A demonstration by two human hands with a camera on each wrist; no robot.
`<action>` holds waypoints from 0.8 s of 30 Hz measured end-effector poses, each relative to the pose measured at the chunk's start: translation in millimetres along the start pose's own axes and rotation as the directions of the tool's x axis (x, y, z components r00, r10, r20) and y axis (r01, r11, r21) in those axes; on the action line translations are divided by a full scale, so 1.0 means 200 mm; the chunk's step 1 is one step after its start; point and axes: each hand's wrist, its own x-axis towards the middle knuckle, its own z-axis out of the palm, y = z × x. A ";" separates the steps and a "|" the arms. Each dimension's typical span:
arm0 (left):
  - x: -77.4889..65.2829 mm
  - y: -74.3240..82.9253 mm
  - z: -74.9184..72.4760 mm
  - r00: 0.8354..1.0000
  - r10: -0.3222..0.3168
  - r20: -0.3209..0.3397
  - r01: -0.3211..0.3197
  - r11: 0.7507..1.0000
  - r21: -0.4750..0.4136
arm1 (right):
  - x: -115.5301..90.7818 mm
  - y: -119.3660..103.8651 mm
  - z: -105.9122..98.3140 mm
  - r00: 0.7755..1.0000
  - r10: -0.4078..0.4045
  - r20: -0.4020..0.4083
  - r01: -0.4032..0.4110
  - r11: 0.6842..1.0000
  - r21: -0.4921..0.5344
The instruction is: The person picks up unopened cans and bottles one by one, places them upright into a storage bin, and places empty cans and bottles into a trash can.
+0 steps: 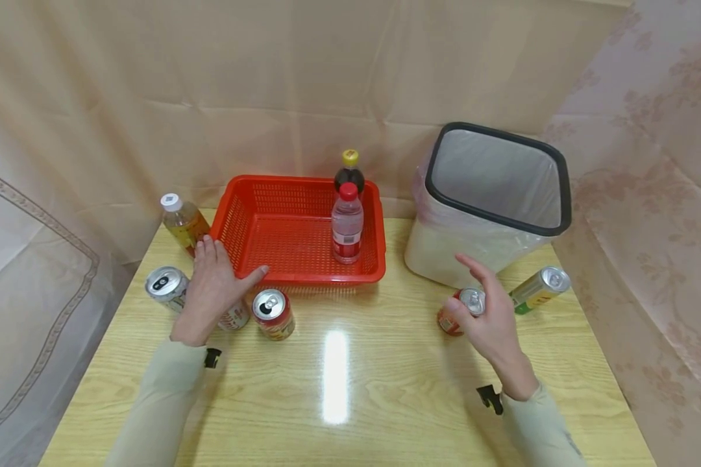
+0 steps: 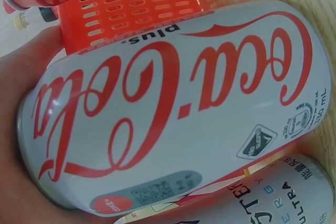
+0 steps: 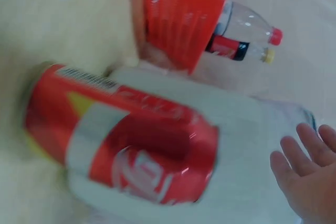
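Note:
My left hand reaches over a white Coca-Cola can, fingers extended and thumb spread wide. In the left wrist view that can fills the middle, its top end right by the palm. A grey energy drink can stands to the left of this hand, and a red and yellow can to its right. On the right side, my right hand is above a red can, thumb and fingers apart. The right wrist view shows the red can upright, away from the fingers.
A red plastic basket holds a clear red-capped bottle and a dark yellow-capped bottle. Left of it stands a white-capped bottle. A lined bin stands back right, near a green and gold can. Curtains hang behind.

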 end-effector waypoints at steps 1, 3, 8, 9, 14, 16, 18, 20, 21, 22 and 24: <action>0.00 0.00 0.00 1.000 -0.001 0.000 0.001 1.000 0.000 | -0.01 0.02 -0.01 1.000 -0.005 -0.023 0.005 1.000 0.004; 0.00 0.00 0.00 1.000 -0.001 0.002 0.001 1.000 -0.001 | -0.04 0.05 -0.02 0.997 0.002 -0.074 0.000 1.000 0.021; 0.00 0.00 0.00 1.000 -0.007 0.012 0.007 1.000 0.003 | -0.13 0.12 -0.03 0.977 0.106 -0.188 -0.091 0.992 0.087; 0.00 0.00 0.00 1.000 -0.006 0.012 0.006 1.000 0.005 | -0.15 0.13 -0.04 0.969 0.141 -0.201 -0.123 0.988 0.098; 0.00 -0.01 0.00 1.000 -0.005 0.010 0.005 1.000 0.004 | -0.21 0.16 -0.04 0.929 0.293 -0.227 -0.275 0.955 0.109; 0.00 -0.01 0.00 1.000 -0.006 0.008 0.006 1.000 0.002 | -0.23 0.18 -0.04 0.914 0.342 -0.218 -0.321 0.938 0.129; 0.00 -0.01 0.01 1.000 -0.007 0.006 0.007 1.000 0.000 | -0.24 0.19 -0.05 0.900 0.387 -0.200 -0.362 0.919 0.155; 0.00 -0.01 0.01 1.000 -0.007 0.005 0.007 1.000 -0.005 | -0.26 0.21 -0.05 0.884 0.432 -0.179 -0.401 0.897 0.184; 0.00 -0.01 0.01 1.000 -0.008 0.005 0.008 1.000 -0.006 | -0.27 0.22 -0.05 0.876 0.453 -0.167 -0.421 0.886 0.193; 0.00 -0.01 0.01 1.000 -0.009 0.004 0.009 1.000 -0.007 | -0.28 0.23 -0.05 0.868 0.471 -0.156 -0.440 0.876 0.198; 0.00 -0.01 0.01 1.000 -0.012 0.007 0.012 1.000 -0.009 | -0.29 0.26 -0.04 0.855 0.501 -0.134 -0.470 0.857 0.210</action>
